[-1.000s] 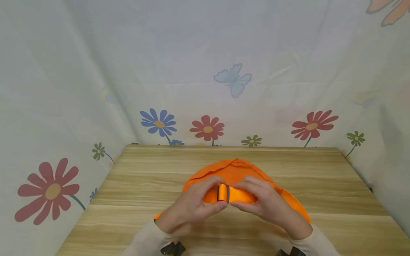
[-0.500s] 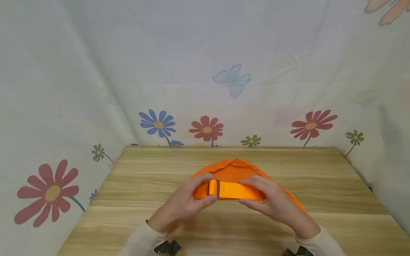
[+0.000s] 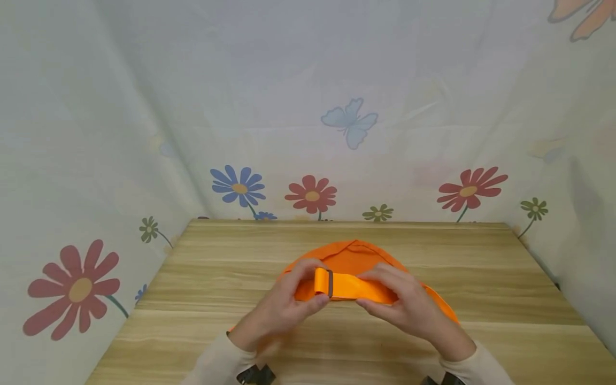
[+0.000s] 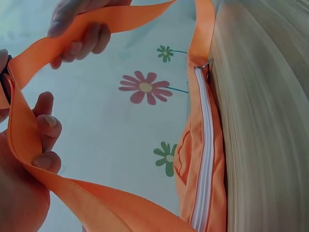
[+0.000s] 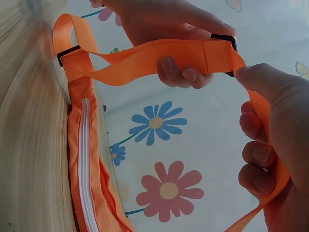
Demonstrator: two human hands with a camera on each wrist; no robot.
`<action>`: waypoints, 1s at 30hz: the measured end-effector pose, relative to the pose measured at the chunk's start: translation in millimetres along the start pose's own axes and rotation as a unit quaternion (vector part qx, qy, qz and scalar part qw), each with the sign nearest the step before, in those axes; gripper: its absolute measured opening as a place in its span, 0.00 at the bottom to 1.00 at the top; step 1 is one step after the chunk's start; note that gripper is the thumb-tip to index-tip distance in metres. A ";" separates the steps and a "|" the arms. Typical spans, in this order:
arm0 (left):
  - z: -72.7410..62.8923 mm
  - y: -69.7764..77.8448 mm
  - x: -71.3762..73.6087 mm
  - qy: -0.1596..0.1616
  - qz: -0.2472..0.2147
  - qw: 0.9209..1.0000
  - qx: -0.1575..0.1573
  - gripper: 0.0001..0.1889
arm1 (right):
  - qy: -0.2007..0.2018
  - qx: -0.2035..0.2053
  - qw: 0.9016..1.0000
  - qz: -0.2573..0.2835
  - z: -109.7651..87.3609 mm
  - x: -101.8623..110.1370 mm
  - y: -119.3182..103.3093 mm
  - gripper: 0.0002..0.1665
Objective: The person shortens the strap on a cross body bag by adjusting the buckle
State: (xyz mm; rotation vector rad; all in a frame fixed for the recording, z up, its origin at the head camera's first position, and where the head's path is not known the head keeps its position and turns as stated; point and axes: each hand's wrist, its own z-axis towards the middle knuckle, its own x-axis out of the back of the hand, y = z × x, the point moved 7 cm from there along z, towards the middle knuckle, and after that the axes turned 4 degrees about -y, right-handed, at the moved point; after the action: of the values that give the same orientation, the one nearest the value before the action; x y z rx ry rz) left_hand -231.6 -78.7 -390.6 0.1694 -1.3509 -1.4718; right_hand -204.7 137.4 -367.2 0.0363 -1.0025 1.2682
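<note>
An orange cloth bag (image 3: 353,259) lies on the table behind both hands, and a white zipper (image 4: 205,150) runs along it. Its wide orange strap (image 3: 356,287) is raised in front, with a dark slider buckle (image 3: 330,283) on it. My left hand (image 3: 281,307) pinches the strap close to the buckle, where the webbing loops. A short way to the right, my right hand (image 3: 411,305) grips the strap between thumb and fingers. In the right wrist view a dark ring (image 5: 67,50) joins strap and bag.
The wooden table (image 3: 216,256) extends to both sides of the bag. A pale curtain (image 3: 269,80) printed with flowers and butterflies stands behind it and along the sides.
My hands began close together at the buckle, then drew apart, baring a longer stretch of strap. The left hand and buckle moved left. Lately the buckle has turned slightly.
</note>
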 end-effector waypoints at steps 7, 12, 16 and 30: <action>4.7 0.3 -11.1 -0.030 -0.013 0.999 0.015 0.24 | -0.010 0.001 1.000 -0.004 6.0 -5.1 -6.2 0.25; 7.9 -0.2 -13.5 -0.031 -0.016 0.999 0.028 0.22 | -0.017 0.010 1.000 -0.020 8.4 -8.4 -11.6 0.28; 7.5 -2.8 -12.0 -0.035 -0.031 0.998 0.042 0.22 | -0.022 0.016 0.999 -0.029 6.2 -8.2 -11.5 0.28; 0.2 -2.5 5.6 -0.004 -0.051 0.999 0.001 0.24 | 0.022 0.046 0.998 -0.040 -3.6 7.0 -0.9 0.24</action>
State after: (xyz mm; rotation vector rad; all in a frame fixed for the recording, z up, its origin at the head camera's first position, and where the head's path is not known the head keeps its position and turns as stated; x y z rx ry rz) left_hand -235.5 -83.3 -389.5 0.2368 -1.3684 -1.5575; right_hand -202.1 144.4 -364.5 0.1182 -0.8965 1.2357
